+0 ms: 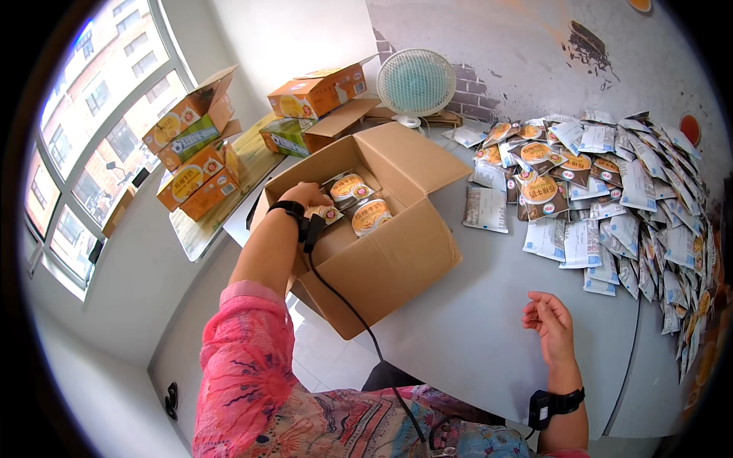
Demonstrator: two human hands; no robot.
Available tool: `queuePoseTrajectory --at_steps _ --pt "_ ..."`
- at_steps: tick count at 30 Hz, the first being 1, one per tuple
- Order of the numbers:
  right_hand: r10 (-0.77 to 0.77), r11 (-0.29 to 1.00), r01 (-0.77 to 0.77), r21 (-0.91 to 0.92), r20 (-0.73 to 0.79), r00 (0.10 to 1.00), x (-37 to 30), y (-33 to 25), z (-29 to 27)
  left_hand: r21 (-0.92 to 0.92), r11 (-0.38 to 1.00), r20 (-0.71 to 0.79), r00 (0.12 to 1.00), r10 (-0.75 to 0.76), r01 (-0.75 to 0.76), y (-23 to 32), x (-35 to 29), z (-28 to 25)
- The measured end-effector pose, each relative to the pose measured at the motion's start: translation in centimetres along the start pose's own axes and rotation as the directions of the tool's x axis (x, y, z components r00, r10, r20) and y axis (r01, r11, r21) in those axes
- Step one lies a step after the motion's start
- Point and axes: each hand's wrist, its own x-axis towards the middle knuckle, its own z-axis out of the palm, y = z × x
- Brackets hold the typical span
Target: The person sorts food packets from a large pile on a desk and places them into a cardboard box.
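My left hand (307, 195) reaches down inside an open cardboard box (385, 263), fingers closed on a snack packet (327, 214) by the box's left wall. Its fingertips are partly hidden. Two more packets with round orange-yellow labels, an upper packet (349, 188) and a lower packet (372, 217), lie in the box beside it. Over the grey table, my right hand (550, 324) is held with its fingers loosely bent and apart, holding nothing. It is nearest to the big pile of sealed packets (582, 243), some with pale printed backs up, others with brown fronts up.
Orange and green cartons (200, 172) are stacked by the window at left, with more cartons (317, 93) behind the box. A small fan (416, 82) stands at the back. The box's right flap (416, 156) sticks out over the table. A black cable (343, 301) hangs from my left wrist.
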Motion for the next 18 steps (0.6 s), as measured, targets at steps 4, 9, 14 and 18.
queuePoseTrajectory --at_steps 4,9,14,18 --pt "0.007 1.000 -0.008 -0.009 -0.017 1.000 0.0 -0.1 0.0 0.098 0.951 -0.135 0.942 0.306 -0.295 4.6 -1.3 -1.4" --pt "0.011 1.000 -0.010 0.021 -0.026 1.000 0.0 -0.3 -0.3 -0.031 0.737 0.164 0.724 0.670 -0.675 10.0 -3.5 -1.0" --pt "0.019 0.999 -0.019 0.032 -0.025 1.000 0.0 -0.3 -0.2 0.179 0.667 0.328 0.683 0.652 -0.723 11.1 -4.4 -0.1" --pt "0.032 0.998 -0.032 0.044 0.003 0.999 0.0 -0.4 0.1 0.190 0.654 0.233 0.680 0.695 -0.733 9.2 -2.4 1.6"
